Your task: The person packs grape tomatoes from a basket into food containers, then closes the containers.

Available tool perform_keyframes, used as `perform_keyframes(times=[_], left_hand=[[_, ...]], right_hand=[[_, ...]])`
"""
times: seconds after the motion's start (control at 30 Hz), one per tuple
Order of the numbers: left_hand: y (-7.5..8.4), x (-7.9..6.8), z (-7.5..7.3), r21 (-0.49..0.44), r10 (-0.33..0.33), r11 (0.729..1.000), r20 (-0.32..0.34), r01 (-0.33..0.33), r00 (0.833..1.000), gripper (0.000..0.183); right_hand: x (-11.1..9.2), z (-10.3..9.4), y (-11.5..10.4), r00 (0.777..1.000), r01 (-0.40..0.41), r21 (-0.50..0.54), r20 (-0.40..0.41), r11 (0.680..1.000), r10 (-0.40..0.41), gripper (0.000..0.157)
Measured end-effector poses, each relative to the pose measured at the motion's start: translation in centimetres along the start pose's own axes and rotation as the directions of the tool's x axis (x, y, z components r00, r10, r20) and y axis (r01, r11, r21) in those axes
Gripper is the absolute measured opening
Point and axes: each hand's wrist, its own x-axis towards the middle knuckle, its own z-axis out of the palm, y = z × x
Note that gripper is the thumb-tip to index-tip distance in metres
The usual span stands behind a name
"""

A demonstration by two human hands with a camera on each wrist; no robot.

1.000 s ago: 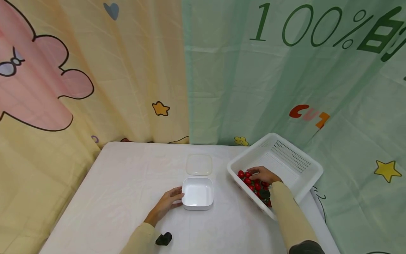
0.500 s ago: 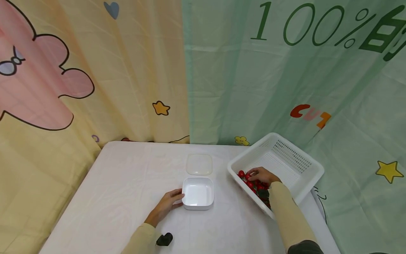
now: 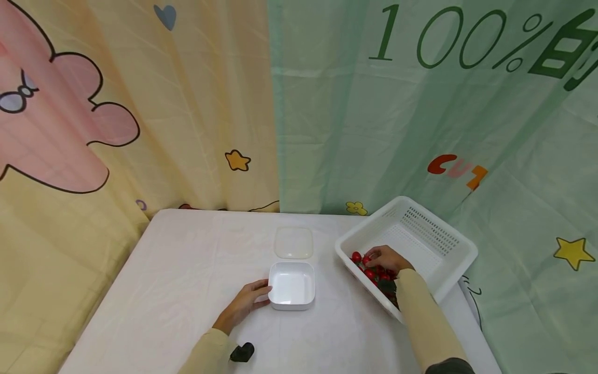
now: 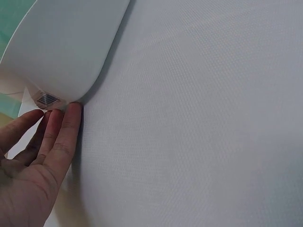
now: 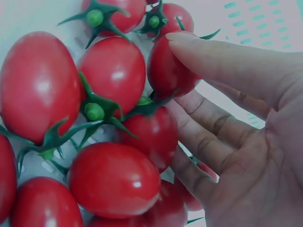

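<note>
A small white square box (image 3: 291, 305) stands on the white-covered table. At its left side is my left hand (image 3: 242, 305). In the left wrist view its fairly straight fingertips (image 4: 73, 109) touch the box wall (image 4: 71, 52) beside a barcode sticker (image 4: 47, 98). My right hand (image 3: 389, 258) reaches into a large white basket (image 3: 436, 234). Close up in the right wrist view, its thumb and fingers pinch a red cherry tomato (image 5: 165, 71) among the others. Several more cherry tomatoes (image 5: 113, 179) with green calyxes lie around it, partly hidden by the hand in the head view.
A clear, flat lid (image 3: 293, 242) lies on the table (image 3: 210, 249) just behind the small box. The basket stands at the right, its slotted walls raised round the tomatoes. Printed curtains (image 3: 317, 130) hang behind the table and along both sides.
My right hand's fingers and thumb have shifted slightly among the tomatoes and drawn in on one. My left hand and the small box stay in place.
</note>
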Motion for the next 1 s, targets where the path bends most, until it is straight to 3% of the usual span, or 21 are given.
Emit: perform_keyframes(times=[0.53, 0.73, 1.0], left_hand=[[-0.2, -0.2, 0.1, 0.009, 0.013, 1.000, -0.002, -0.013, 1.000, 0.068], [-0.2, -0.1, 0.2, 0.004, 0.012, 1.000, 0.002, -0.012, 1.000, 0.066], [-0.2, -0.2, 0.1, 0.002, 0.017, 1.000, -0.002, -0.017, 1.000, 0.062]], right_hand=[[-2.4, -0.5, -1.6, 0.991, 0.091, 0.058, -0.100, 0.994, -0.085, 0.033], [-3.7, -0.6, -2.8, 0.985, 0.097, 0.076, -0.147, 0.992, -0.085, 0.039], [-5.2, -0.5, -4.2, 0.972, 0.193, 0.125, -0.163, 0.973, -0.172, 0.052]])
